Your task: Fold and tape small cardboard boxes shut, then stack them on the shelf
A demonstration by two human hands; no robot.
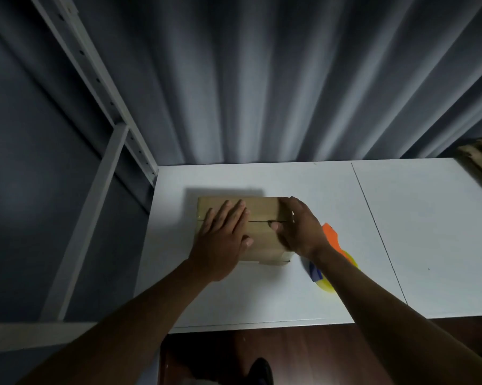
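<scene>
The small cardboard box (241, 229) sits on the white table (289, 287), flaps folded down. The left hand (223, 234) lies flat on top, fingers straight. The right hand (298, 226) curls round the box's right end. Best to keep both flaps pressed tight together, then reach the tape dispenser (334, 245) just beside.

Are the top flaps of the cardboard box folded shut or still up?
Folded shut: the flaps lie flat, meeting at a dark centre seam, under the left hand and right hand.
</scene>
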